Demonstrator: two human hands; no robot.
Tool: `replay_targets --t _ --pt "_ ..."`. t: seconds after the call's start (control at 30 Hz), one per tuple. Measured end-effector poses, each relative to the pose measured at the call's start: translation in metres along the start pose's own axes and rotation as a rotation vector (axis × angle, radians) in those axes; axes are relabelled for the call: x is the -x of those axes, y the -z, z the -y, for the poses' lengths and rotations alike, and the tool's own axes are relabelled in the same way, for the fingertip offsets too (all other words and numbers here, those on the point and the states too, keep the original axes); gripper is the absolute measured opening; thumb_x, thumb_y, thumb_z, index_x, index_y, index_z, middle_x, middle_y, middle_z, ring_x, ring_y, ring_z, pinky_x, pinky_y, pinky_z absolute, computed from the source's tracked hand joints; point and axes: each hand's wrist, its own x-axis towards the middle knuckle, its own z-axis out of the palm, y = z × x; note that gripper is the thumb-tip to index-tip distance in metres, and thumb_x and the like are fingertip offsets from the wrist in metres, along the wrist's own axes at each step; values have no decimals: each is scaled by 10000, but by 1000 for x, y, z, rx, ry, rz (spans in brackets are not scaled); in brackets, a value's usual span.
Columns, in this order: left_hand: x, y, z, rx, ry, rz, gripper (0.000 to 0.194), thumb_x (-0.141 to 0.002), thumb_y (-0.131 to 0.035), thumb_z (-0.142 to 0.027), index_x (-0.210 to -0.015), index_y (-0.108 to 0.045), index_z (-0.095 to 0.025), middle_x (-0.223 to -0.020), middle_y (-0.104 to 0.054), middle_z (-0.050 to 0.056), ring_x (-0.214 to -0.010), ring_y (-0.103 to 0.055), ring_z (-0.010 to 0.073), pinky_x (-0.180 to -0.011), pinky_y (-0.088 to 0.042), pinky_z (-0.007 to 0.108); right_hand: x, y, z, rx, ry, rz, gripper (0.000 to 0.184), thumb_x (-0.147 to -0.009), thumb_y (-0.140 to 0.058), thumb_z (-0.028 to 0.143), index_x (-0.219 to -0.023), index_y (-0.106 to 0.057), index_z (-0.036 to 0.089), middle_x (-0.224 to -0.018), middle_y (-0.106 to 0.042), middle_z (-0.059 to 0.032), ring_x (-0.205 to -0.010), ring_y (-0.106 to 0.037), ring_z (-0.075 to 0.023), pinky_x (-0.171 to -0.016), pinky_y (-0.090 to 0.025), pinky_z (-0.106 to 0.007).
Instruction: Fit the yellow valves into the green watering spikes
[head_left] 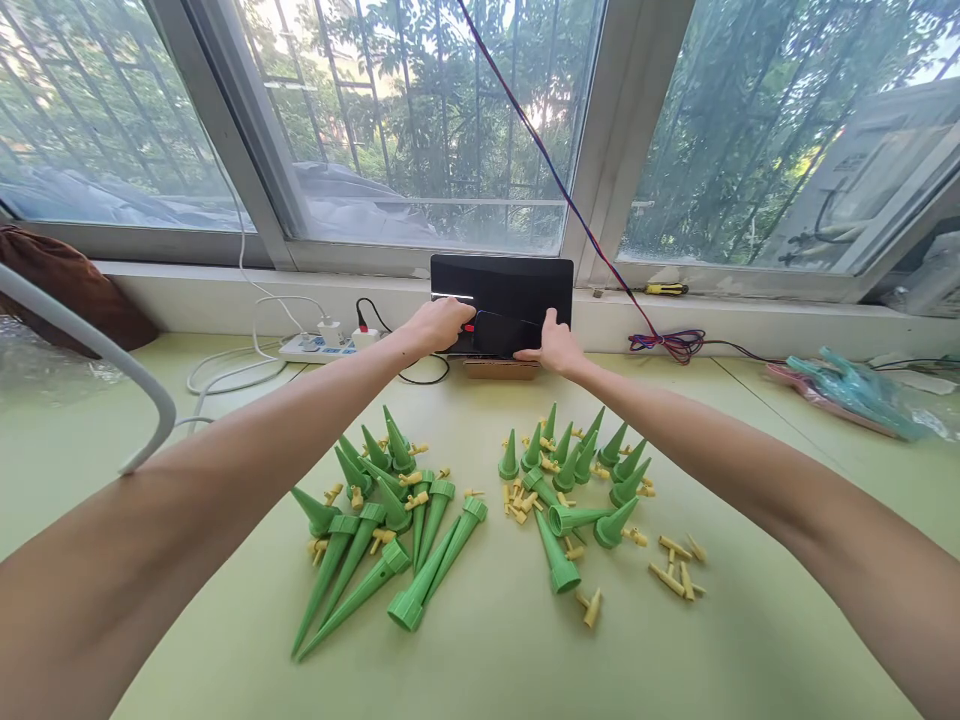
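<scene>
At the back of the table, a black phone [506, 335] stands on its long edge, leaning on a larger black tablet-like panel [517, 282]. My left hand [444, 324] is closed at the phone's left end, pinching a cable plug [470, 326] with a red part showing. My right hand [559, 345] grips the phone's right end, thumb raised and a finger along its lower edge. Nearer me lie two groups of green plastic plant-watering spikes, a left group [409, 598] and a right group [556, 560]. Small yellow valves [590, 606] are scattered among and beside them.
A brown cardboard piece [501, 369] sits beneath the panel. Left of it is a white power strip [315, 349] with chargers and cables. To the right are a coiled red-and-blue cord [671, 345], a yellow cutter [666, 289] on the sill and plastic bags [855, 390].
</scene>
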Motion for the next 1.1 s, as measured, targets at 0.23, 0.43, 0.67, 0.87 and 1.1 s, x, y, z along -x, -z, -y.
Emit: replay_targets --t 0.23,0.43,0.67,0.87,1.1 --pt "-3 13 -5 -14 -15 -27 212 -798 -541 -111 -933 -671 -210 -921 -691 107 -910 -666 278 -685 -410 305 4 -11 6 242 81 -39 801 -766 -751 538 -1348 -383 129 -1135 -533 -241 -1014 -618 -348 -808 -491 -393" --pt "-4 18 -6 -12 -36 -41 187 -808 -541 -136 -911 -677 -213 -919 -688 106 -929 -663 278 -692 -410 307 1 -12 9 413 254 -129 752 -735 -811 378 -1315 -433 86 -1204 -496 -262 -1023 -557 -352 -801 -474 -386" --pt "-4 7 -3 52 -9 -25 185 -793 -569 -131 -900 -680 -234 -902 -689 89 -922 -665 271 -715 -417 303 -2 -14 2 482 399 -169 722 -749 -769 362 -1312 -435 58 -1159 -533 -240 -1035 -494 -335 -886 -399 -409" --pt "-4 -10 2 62 -10 -24 183 -800 -576 -145 -925 -680 -229 -945 -686 107 -924 -669 278 -723 -424 303 -4 -13 -2 487 422 -160 686 -777 -750 365 -1318 -437 82 -1205 -511 -235 -1062 -479 -339 -870 -398 -406" --pt "-4 -25 7 49 40 9 199 -810 -568 -151 -968 -663 -225 -1002 -682 123 -931 -668 276 -729 -431 301 -14 -6 -3 481 516 -132 631 -787 -767 353 -1284 -465 109 -1223 -495 -232 -1104 -461 -340 -886 -409 -407"
